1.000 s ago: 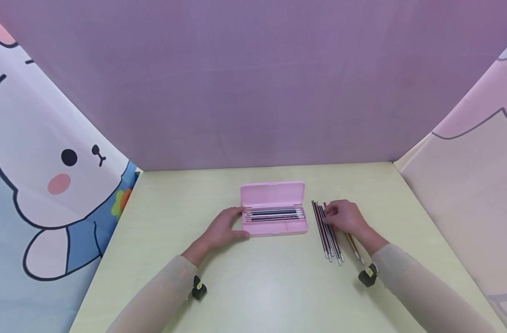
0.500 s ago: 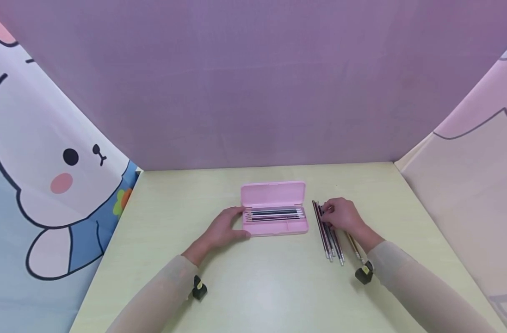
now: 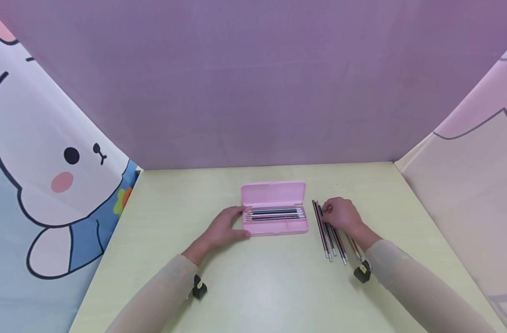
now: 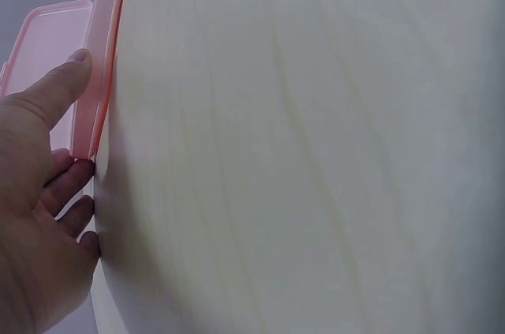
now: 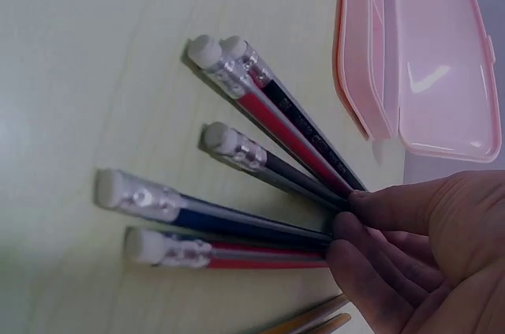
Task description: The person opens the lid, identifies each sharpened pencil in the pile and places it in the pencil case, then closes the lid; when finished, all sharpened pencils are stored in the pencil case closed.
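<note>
An open pink pencil case (image 3: 263, 229) lies mid-table with its lid tipped back; several pencils (image 3: 274, 213) lie in its rear compartment. My left hand (image 3: 226, 227) holds the case by its left end, thumb at the front wall and fingers round the corner, as the left wrist view also shows. Right of the case, several dark and red striped pencils (image 5: 284, 129) with white erasers lie loosely fanned on the table. My right hand (image 3: 344, 216) is over their far ends. In the right wrist view its thumb and fingertips pinch a dark pencil (image 5: 276, 168); the fingers hide its tip.
A couple of gold-coloured pencils (image 3: 354, 247) lie just right of the others, partly beneath the right wrist. A purple panel (image 3: 253, 92) stands behind the table (image 3: 253, 286), with printed cloths at both sides.
My right hand has shifted slightly left over the loose pencils, and their eraser ends have spread apart. The left hand and the pencil case stay where they were.
</note>
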Demonstrator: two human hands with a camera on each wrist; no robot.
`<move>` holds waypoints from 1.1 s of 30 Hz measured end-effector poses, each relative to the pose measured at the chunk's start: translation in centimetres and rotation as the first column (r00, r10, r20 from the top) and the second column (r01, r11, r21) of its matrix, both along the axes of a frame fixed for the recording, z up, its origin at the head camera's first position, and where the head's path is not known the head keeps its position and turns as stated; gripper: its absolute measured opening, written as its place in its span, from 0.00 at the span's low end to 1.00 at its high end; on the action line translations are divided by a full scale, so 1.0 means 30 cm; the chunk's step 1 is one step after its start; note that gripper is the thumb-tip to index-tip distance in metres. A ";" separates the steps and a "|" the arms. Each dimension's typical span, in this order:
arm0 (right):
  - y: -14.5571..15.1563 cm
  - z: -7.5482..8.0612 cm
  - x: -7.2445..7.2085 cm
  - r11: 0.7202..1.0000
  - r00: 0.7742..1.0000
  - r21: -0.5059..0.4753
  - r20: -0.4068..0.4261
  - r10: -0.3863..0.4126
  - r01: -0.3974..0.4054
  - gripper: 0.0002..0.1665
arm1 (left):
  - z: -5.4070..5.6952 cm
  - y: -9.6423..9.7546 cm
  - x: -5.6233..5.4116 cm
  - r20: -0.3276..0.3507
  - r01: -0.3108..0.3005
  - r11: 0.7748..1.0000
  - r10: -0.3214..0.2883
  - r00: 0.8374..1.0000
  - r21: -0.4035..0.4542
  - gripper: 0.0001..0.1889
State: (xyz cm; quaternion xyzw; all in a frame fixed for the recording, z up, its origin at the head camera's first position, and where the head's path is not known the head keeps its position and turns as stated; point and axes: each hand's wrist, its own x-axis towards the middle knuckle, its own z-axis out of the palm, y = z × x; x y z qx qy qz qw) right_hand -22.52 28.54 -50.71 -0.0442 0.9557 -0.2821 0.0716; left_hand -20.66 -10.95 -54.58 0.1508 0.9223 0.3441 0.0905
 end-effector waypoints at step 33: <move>0.014 0.036 -0.002 0.991 0.990 -0.090 0.108 -0.089 0.099 0.24 | 0.005 0.008 0.004 0.000 -0.003 1.000 0.003 1.000 -0.002 0.48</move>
